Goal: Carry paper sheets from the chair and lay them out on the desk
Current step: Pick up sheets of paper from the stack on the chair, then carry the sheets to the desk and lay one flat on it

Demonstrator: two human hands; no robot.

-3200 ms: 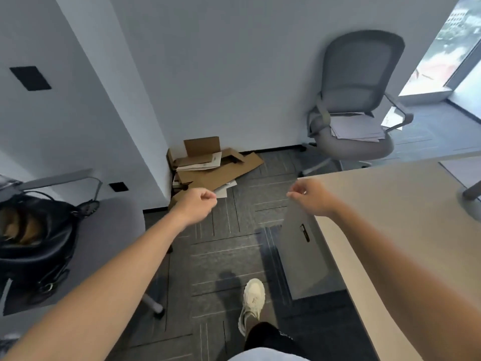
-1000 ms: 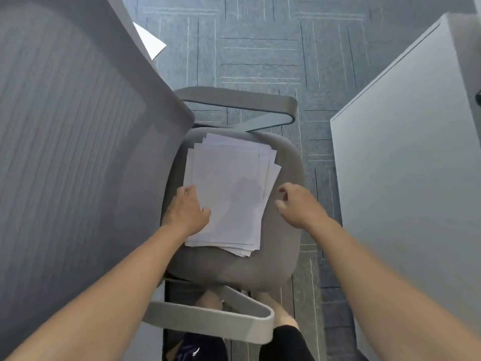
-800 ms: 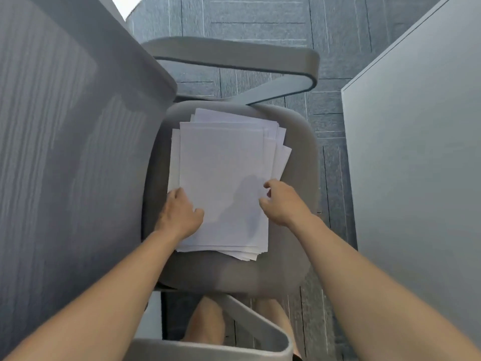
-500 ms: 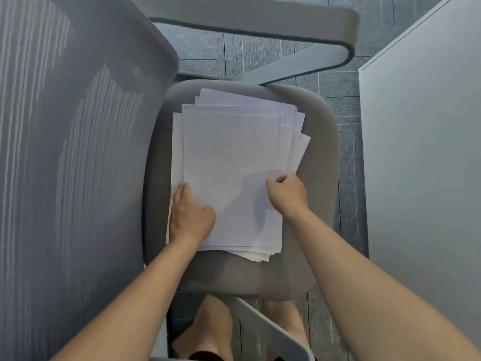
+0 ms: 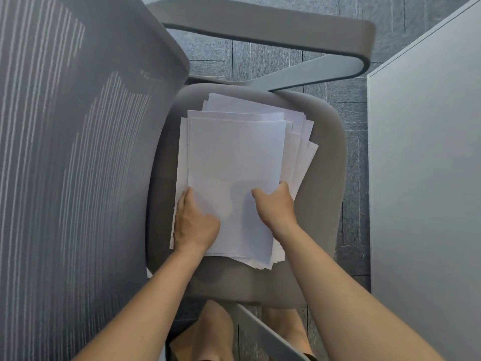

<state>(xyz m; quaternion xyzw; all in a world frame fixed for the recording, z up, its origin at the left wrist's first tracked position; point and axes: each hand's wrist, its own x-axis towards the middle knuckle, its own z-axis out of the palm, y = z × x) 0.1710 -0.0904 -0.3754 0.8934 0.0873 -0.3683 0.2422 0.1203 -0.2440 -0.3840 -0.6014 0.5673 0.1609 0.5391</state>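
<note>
1. The grey mesh backrest [image 5: 78,178] of the chair [image 5: 322,204] fills the left side, with thin streaks of light running down it.
2. The left hand [image 5: 194,225] lies on the left edge of the papers [image 5: 234,152], toward their near end. Its forefinger runs straight along that edge and its thumb rests on the top sheet. Whether the other fingers tuck under the stack, I cannot tell.
3. The papers are a loose stack of white sheets lying flat on the chair's seat, about in its middle. They are not squared up: lower sheets fan out past the top one at the far end and along the right side.
4. The right hand [image 5: 276,207] grips the right edge of the upper sheets, thumb on top and fingers curled round the edge. It sits about level with the left hand, with bare sheet between the two.
5. One armrest [image 5: 286,35] arcs across the top, beyond the seat. A second grey bar [image 5: 263,332] crosses the bottom, below the seat's near edge, in front of the person's legs [image 5: 216,332].
6. The floor [image 5: 355,243], dark grey carpet tiles, shows in a narrow strip right of the seat.
7. The bench [image 5: 429,191] stands just beside the chair at the far right, showing a plain grey flat face.
</note>
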